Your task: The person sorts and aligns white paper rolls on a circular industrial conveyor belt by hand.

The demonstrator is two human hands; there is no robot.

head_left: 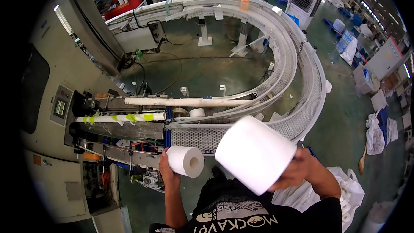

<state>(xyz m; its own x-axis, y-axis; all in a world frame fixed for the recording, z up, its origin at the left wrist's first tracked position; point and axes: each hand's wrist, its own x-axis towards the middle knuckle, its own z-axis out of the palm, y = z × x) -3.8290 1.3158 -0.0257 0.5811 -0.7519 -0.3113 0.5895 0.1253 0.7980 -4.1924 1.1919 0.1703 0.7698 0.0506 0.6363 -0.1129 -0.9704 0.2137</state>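
In my left hand (166, 169) is a white toilet paper roll (180, 160), tilted so that one end with its round core hole faces right. The fingers wrap its left side, near the front edge of the conveyor. My right hand (296, 171) grips another white paper roll (255, 153) by its lower right end. That roll is up close and looks much larger; its core is out of sight. Both rolls are held up and apart from each other. Behind them runs the mesh belt of a curved conveyor (196, 139), partly covered by the right-hand roll.
The conveyor bends round to the right and back. At left stands a machine cabinet (49, 73) with a control panel (61, 107). A white tube with yellow-green tape (120, 118) crosses the infeed. One small white roll (197, 112) lies behind it. A white plastic sack (351, 185) sits at lower right.
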